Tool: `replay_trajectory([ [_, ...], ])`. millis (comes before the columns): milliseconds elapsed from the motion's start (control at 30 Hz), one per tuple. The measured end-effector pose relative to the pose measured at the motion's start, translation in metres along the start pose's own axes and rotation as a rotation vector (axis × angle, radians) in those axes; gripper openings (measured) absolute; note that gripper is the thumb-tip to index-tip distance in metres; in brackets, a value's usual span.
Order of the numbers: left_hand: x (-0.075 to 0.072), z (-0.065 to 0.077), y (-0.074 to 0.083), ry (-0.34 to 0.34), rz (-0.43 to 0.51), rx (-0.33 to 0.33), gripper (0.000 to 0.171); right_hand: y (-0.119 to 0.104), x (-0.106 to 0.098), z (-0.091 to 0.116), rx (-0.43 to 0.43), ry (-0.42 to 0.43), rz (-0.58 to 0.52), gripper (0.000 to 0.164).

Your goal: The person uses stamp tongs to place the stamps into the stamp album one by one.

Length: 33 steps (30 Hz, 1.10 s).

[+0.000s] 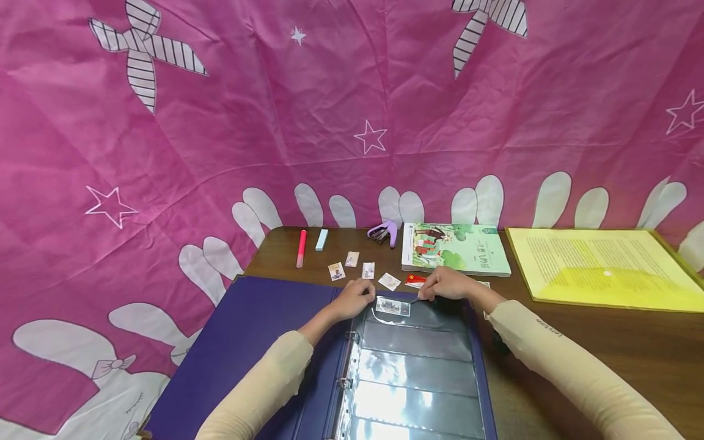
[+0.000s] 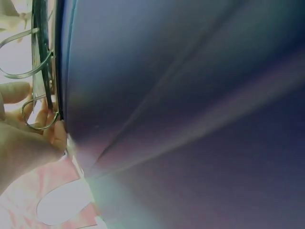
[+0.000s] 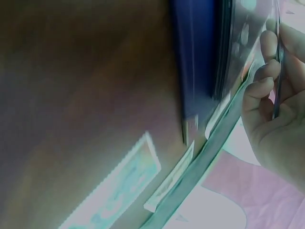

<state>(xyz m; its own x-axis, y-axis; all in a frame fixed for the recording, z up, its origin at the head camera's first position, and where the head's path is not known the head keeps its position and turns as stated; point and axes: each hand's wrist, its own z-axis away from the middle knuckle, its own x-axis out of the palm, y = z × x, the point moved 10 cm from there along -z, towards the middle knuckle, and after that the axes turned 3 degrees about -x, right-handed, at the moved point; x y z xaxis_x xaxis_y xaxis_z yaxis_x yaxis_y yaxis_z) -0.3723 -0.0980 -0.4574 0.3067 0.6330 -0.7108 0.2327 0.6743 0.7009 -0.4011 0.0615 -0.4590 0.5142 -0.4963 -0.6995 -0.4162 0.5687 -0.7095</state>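
Observation:
A blue ring binder point(image 1: 286, 324) lies open, its black stock page point(image 1: 418, 360) divided into clear pocket strips. A grey stamp point(image 1: 392, 306) is at the top pocket, near the page's upper left; whether it sits fully inside I cannot tell. My left hand point(image 1: 354, 298) pinches the page's top edge beside the stamp. In the left wrist view, the fingers of that left hand point(image 2: 33, 129) are near the metal rings point(image 2: 40, 114). My right hand point(image 1: 448, 284) holds thin metal tweezers point(image 3: 279, 71), which reach toward the stamp's right end.
Several loose stamps point(image 1: 352, 259) lie behind the binder, with a red one point(image 1: 415, 280) near my right hand. Farther back are a red pen point(image 1: 302, 249), a light blue stick point(image 1: 321, 239), a purple stapler point(image 1: 383, 233) and a green book point(image 1: 456, 249). A yellow folder point(image 1: 605, 269) lies right.

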Motion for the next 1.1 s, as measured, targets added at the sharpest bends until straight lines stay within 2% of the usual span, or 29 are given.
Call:
replay_trajectory([
  [267,-0.001,-0.003,0.005,-0.059,-0.032,-0.038,0.01,-0.003,0.0,-0.003,0.002,-0.024,-0.019,0.014],
  [467,0.0,-0.005,0.009,-0.06,-0.054,-0.024,0.01,0.0,0.003,0.0,0.015,-0.016,-0.032,0.017],
  [567,0.0,-0.005,0.007,-0.054,-0.052,-0.031,0.01,0.003,0.003,0.001,0.038,0.001,-0.041,0.018],
  [767,0.0,-0.003,0.008,-0.034,-0.053,0.005,0.009,0.01,0.004,0.003,0.107,0.027,-0.082,0.018],
  [867,0.001,-0.003,0.007,-0.038,-0.05,0.003,0.011,0.012,0.005,0.004,0.136,0.033,-0.098,0.019],
  [1100,0.001,-0.003,0.004,-0.042,-0.056,-0.005,0.012,0.005,0.004,0.001,0.087,0.038,-0.073,0.018],
])
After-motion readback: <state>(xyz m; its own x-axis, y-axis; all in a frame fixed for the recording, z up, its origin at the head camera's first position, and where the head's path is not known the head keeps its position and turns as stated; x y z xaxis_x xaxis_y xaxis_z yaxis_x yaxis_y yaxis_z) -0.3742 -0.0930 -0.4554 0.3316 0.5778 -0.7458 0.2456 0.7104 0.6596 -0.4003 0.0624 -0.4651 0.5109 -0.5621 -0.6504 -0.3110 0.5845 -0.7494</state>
